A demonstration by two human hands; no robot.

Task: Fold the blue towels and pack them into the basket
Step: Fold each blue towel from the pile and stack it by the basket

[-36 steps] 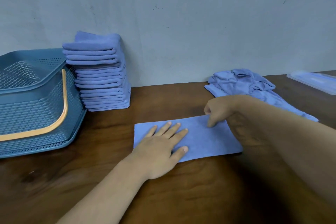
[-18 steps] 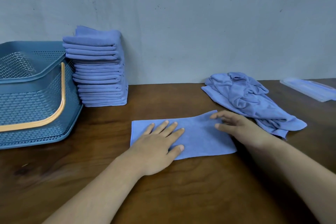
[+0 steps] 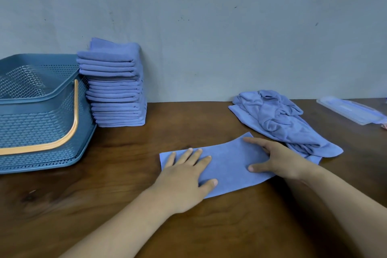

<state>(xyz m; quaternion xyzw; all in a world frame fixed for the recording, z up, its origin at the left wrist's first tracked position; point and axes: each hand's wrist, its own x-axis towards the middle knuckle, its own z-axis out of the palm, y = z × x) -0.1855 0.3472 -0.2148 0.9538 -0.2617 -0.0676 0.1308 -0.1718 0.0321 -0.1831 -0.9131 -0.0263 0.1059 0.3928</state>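
Note:
A blue towel [image 3: 227, 162], folded into a long strip, lies flat on the wooden table [image 3: 125, 174] in front of me. My left hand [image 3: 184, 178] presses flat on its left half with fingers spread. My right hand [image 3: 278, 158] rests flat on its right end, fingers straight and thumb out. A tall stack of folded blue towels [image 3: 115, 86] stands against the wall at the left. Beside that stack sits the blue basket [image 3: 39, 115] with an orange handle. A crumpled heap of unfolded blue towels [image 3: 280, 119] lies at the right.
A clear plastic lid [image 3: 351, 111] lies at the far right edge of the table. A grey wall [image 3: 209, 27] closes off the back of the table. Bare wood stretches between the basket and the flat towel.
My right hand went from pinching the towel's upper edge to lying flat on its right end. The left hand stayed pressed on the left half.

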